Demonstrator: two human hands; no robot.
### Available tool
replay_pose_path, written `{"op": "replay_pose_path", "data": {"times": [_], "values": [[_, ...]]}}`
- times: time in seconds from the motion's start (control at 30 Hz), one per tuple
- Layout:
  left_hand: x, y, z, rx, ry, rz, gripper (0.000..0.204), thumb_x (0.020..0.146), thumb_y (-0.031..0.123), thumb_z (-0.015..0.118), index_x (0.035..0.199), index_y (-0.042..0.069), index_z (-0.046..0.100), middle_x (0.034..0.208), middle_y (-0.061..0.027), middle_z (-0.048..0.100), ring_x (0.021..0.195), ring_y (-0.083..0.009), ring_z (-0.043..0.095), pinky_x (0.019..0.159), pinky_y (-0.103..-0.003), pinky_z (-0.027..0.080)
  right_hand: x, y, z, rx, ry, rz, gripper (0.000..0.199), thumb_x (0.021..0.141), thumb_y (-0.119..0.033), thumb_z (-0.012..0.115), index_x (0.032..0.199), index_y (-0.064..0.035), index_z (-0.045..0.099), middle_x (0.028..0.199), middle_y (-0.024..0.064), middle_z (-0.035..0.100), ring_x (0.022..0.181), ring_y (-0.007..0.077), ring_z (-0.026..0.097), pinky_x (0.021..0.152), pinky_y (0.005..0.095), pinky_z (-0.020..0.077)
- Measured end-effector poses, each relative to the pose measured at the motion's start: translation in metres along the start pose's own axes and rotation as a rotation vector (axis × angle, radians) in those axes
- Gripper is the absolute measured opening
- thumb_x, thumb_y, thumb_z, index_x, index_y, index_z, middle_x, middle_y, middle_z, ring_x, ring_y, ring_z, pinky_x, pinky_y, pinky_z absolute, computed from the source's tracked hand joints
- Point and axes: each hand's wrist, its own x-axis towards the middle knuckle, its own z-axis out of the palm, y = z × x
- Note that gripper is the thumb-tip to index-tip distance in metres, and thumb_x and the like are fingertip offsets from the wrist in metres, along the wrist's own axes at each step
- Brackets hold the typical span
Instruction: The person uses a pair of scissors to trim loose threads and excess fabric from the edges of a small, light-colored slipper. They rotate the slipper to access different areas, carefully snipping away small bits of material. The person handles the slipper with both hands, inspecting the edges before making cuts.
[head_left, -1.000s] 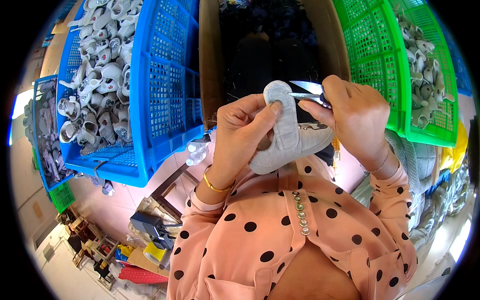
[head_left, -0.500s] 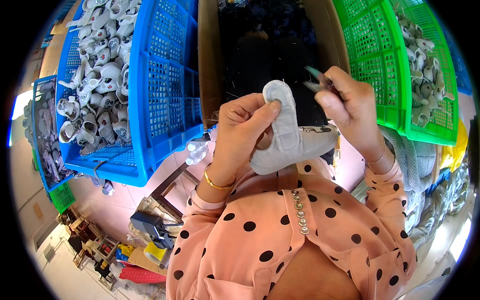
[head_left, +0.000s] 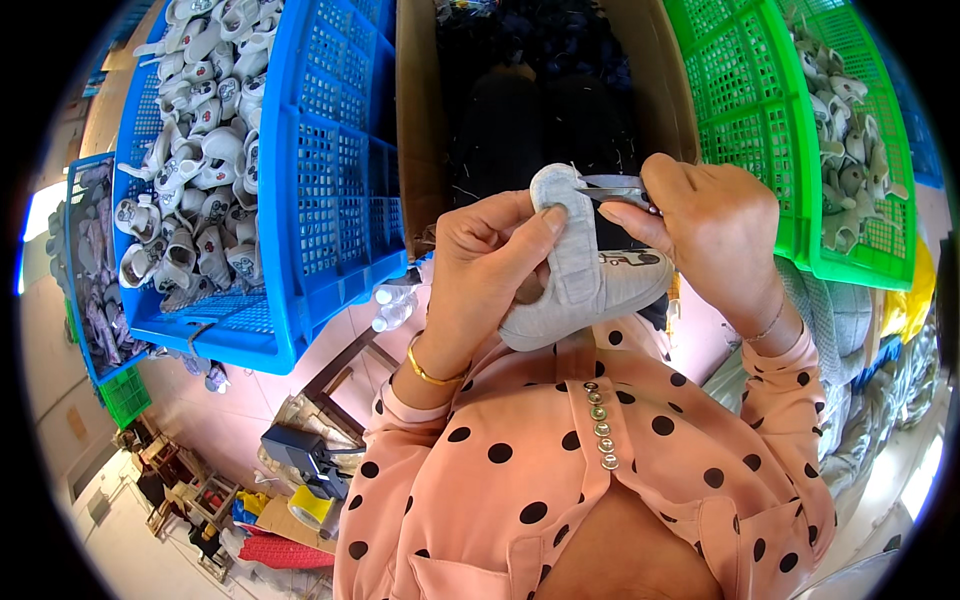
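Note:
My left hand [head_left: 492, 250] pinches the strap of a small pale grey shoe [head_left: 625, 285] between thumb and fingers, so the strap stands upright. A dark drawing marks the top of the shoe's toe, which points right. In my right hand [head_left: 712, 225] is a pair of thread snips [head_left: 612, 188], the fingers closed round its handle part. The blades point left, and their tips meet the edge of the strap near its rounded end. Most of the snips' handle is hidden inside my right hand.
On the left stands a blue plastic crate [head_left: 285, 250] piled with small shoes [head_left: 210, 150]. A green crate [head_left: 760, 130] with more shoes is at the right. Between them, a cardboard box [head_left: 425, 120] stands around my dark-clothed legs. Bottles [head_left: 394, 305] lie beside the blue crate.
My right hand has brought the snips up and turned them, so the blades now point left at the strap's edge. The left hand and the shoe have hardly moved.

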Motion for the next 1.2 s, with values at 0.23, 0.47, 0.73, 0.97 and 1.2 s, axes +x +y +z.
{"op": "replay_pose_path", "data": {"times": [0.23, 0.47, 0.73, 0.97, 1.2], "values": [[0.001, -0.007, -0.004, 0.101, -0.018, 0.111, 0.019, 0.089, 0.008, 0.067, 0.105, -0.001, 0.073, 0.073, 0.0001, 0.067, 0.054, 0.0007, 0.051, 0.047, -0.014, 0.037, -0.002, 0.008, 0.005, 0.178, -0.037, 0.007, 0.041, 0.080, -0.043, 0.070, 0.066, -0.0131, 0.047, 0.051, 0.0014, 0.044, 0.045, 0.0192, 0.052, 0.042, 0.0318, 0.0385], [0.000, 0.006, -0.002, 0.068, 0.013, 0.047, 0.018, 0.090, 0.009, 0.067, 0.104, -0.001, 0.073, 0.072, 0.0000, 0.067, 0.055, 0.0004, 0.052, 0.047, -0.014, 0.038, -0.003, 0.006, 0.003, 0.197, 0.017, 0.029, 0.040, 0.078, -0.044, 0.072, 0.067, -0.0129, 0.048, 0.052, 0.0019, 0.045, 0.045, 0.0202, 0.052, 0.042, 0.0327, 0.0386], [-0.001, 0.007, -0.001, 0.067, 0.020, 0.060, 0.020, 0.091, 0.010, 0.066, 0.107, -0.001, 0.072, 0.072, 0.0002, 0.066, 0.055, 0.0004, 0.052, 0.047, -0.014, 0.038, 0.000, 0.004, -0.007, -0.031, -0.010, -0.067, 0.039, 0.074, -0.043, 0.073, 0.068, -0.0139, 0.048, 0.055, -0.0010, 0.043, 0.050, 0.0149, 0.052, 0.047, 0.0288, 0.0391], [-0.002, 0.008, 0.001, 0.142, 0.033, 0.089, 0.021, 0.091, 0.010, 0.067, 0.107, -0.002, 0.071, 0.071, 0.0010, 0.065, 0.054, 0.0007, 0.051, 0.047, -0.014, 0.037, 0.001, -0.002, -0.014, -0.105, -0.058, -0.039, 0.039, 0.075, -0.044, 0.072, 0.069, -0.0144, 0.048, 0.055, -0.0021, 0.042, 0.050, 0.0144, 0.052, 0.048, 0.0284, 0.0390], [-0.002, 0.007, 0.001, 0.071, 0.004, 0.070, 0.018, 0.091, 0.010, 0.066, 0.104, -0.002, 0.072, 0.072, 0.0001, 0.066, 0.055, 0.0001, 0.051, 0.049, -0.014, 0.038, -0.001, -0.004, 0.002, 0.069, 0.032, 0.022, 0.039, 0.078, -0.042, 0.072, 0.068, -0.0129, 0.049, 0.054, 0.0017, 0.043, 0.047, 0.0159, 0.052, 0.045, 0.0303, 0.0397]]}}
